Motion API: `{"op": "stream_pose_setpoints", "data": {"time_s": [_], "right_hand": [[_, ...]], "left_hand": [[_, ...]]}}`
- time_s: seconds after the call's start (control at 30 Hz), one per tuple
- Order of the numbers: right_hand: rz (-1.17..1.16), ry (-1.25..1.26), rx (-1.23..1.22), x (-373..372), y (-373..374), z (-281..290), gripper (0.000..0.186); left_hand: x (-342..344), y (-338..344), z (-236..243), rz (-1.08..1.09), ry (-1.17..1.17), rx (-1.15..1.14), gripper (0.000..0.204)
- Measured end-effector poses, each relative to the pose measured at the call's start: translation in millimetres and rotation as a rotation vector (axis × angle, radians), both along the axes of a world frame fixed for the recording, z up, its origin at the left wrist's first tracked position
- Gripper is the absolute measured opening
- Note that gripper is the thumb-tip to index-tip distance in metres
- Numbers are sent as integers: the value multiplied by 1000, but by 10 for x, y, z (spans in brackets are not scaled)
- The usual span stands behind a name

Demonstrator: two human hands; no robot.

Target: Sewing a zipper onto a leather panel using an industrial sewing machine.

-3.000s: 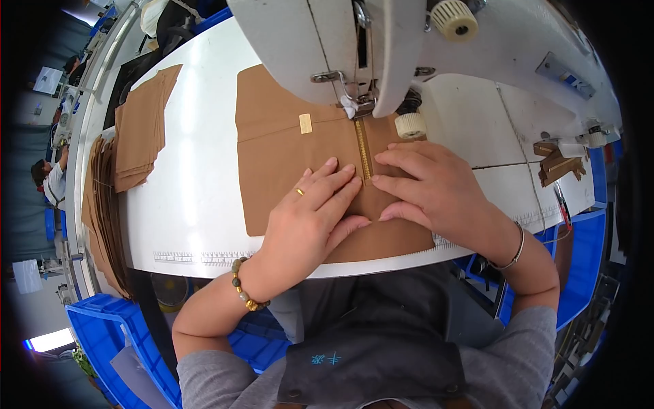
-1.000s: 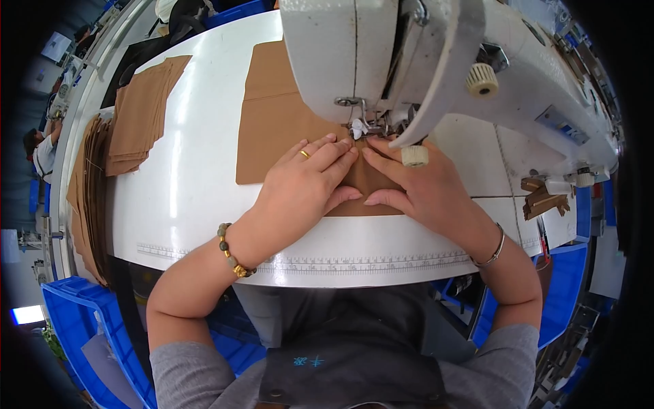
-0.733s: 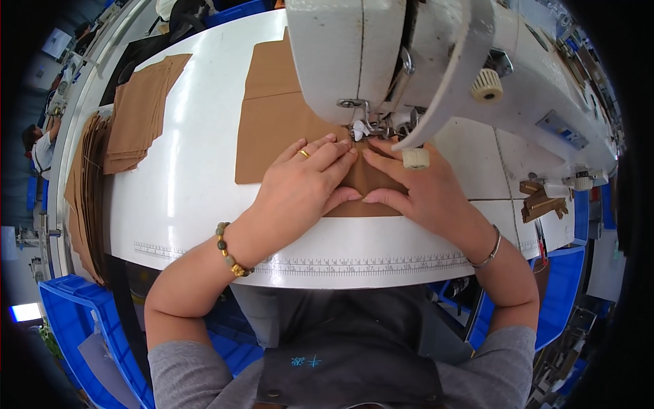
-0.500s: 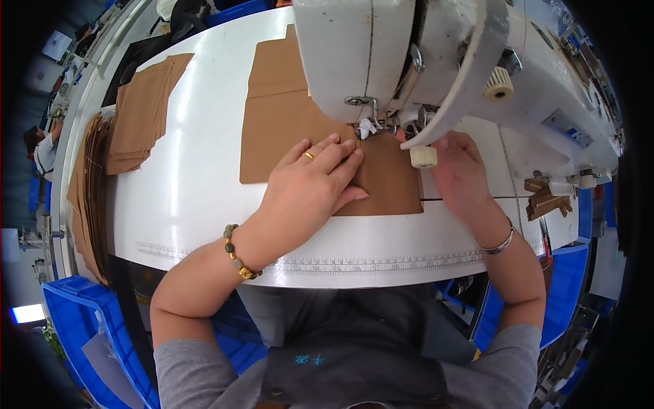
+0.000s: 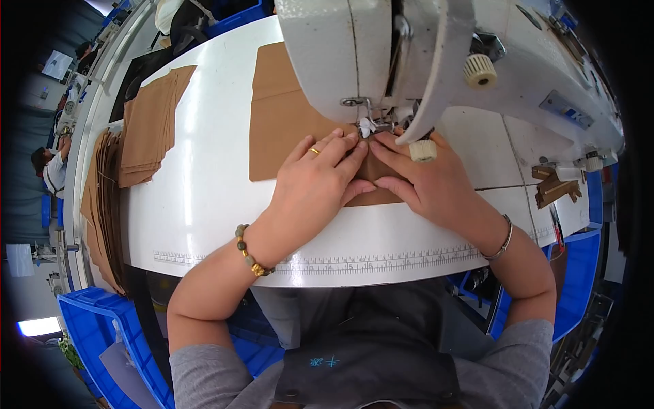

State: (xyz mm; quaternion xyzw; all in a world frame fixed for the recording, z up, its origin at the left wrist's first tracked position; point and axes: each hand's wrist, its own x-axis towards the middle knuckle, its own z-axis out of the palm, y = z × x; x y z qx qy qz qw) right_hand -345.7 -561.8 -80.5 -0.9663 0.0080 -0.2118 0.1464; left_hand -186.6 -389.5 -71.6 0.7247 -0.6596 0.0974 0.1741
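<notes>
A brown fabric piece (image 5: 276, 140) with a crease across its far part lies on the white sewing table, running beneath the sewing machine (image 5: 323, 58). My left hand (image 5: 306, 180) rests on the fabric, fingers stretched toward the presser foot (image 5: 368, 127) and thumb apart. From the other side my right hand (image 5: 436, 180) presses on the same fabric, its fingers extended close to the foot. The two thumbs nearly meet in front of it. Between my hands the fabric looks bunched a little. The needle and some right fingertips are hidden by machine parts.
Brown fabric pieces lie in a flat stack (image 5: 153, 126) at the left, beside a thicker bundle (image 5: 102, 211). Brown scraps (image 5: 555, 187) sit at the right. A ruler strip (image 5: 327, 262) follows the near table edge. Blue bins (image 5: 102, 310) flank the table; another person (image 5: 54, 167) sits far left.
My right hand has come leftward from beside the machine onto the fabric, near my left hand. The fabric's near part has bunched slightly. The whole view has shifted a little.
</notes>
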Motion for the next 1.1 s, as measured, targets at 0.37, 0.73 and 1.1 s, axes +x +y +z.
{"op": "stream_pose_setpoints", "data": {"time_s": [0.37, 0.73, 1.1], "right_hand": [[8, -16, 0, 2, -20, -58, 39], [30, -14, 8, 7, -26, 13, 41], [-2, -293, -338, -698, -365, 790, 17]], "left_hand": [[17, -13, -9, 5, 1, -15, 57], [21, -17, -20, 5, -19, -4, 55], [6, -2, -64, 15, 42, -9, 53]]}}
